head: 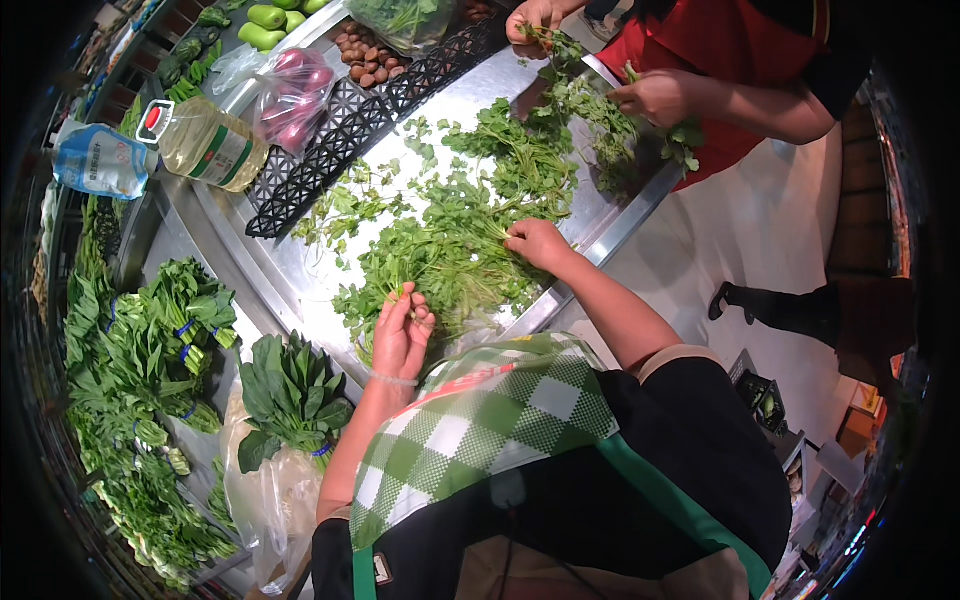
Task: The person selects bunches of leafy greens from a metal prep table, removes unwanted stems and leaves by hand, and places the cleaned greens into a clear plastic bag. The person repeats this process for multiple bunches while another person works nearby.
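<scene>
Loose leafy herbs (450,232), which look like cilantro, lie heaped on a shiny metal counter (300,277) in front of me. My left hand (405,330) is at the near left edge of the heap, its fingers closed on a few green stems. At the right side of the heap, my right hand (538,244) pinches the stem ends of some herbs that still rest on the pile. Across the counter's far right corner, a co-worker in a red apron (675,45) holds herb sprigs (559,90) in both hands.
Black plastic grating (360,120) borders the heap's far left side, with an oil jug (217,146), a bag of reddish-purple produce (296,97) and brown nuts (367,52) by it. Tied leafy greens (172,322) lie at left, near a clear plastic bag (262,495). Another person's legs (787,307) are at right.
</scene>
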The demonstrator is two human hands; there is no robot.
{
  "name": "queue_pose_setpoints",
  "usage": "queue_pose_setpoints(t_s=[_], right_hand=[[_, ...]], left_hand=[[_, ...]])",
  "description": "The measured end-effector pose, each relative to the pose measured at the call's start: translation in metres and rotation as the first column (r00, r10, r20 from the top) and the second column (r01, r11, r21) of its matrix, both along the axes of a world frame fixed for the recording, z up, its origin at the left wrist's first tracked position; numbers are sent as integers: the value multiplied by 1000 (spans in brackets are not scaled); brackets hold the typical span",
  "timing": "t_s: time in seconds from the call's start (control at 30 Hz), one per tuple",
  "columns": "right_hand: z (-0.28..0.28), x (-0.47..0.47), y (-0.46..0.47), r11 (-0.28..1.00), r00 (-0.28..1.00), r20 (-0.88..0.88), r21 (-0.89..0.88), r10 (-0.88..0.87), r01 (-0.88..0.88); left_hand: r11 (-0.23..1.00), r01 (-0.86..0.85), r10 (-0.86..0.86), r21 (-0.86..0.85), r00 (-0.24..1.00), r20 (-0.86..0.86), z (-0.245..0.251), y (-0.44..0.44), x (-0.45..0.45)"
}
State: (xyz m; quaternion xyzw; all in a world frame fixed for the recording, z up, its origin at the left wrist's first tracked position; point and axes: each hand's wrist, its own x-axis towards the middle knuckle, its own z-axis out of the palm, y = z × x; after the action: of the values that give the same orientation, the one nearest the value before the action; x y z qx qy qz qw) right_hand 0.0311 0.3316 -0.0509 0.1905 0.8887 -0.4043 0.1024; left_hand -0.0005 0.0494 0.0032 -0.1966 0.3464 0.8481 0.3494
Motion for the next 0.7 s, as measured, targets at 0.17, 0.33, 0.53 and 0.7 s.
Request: queue_pose_setpoints(t_s=[0.17, 0.33, 0.53, 0.7], right_hand=[[41, 17, 24, 569, 937, -26, -800, -348, 189], [49, 26, 24, 873, 958, -41, -423, -285, 242], [95, 43, -20, 984, 912, -386, -159, -139, 83], [116, 42, -65, 982, 759, -640, 188, 122, 1]], left_hand=[[1000, -1, 0, -14, 1000, -23, -2, -2, 2], [999, 44, -44, 1, 998, -39, 3, 5, 2], [997, 56, -58, -50, 997, -41, 19, 15, 5], [985, 160, -164, -59, 984, -67, 35, 33, 10]])
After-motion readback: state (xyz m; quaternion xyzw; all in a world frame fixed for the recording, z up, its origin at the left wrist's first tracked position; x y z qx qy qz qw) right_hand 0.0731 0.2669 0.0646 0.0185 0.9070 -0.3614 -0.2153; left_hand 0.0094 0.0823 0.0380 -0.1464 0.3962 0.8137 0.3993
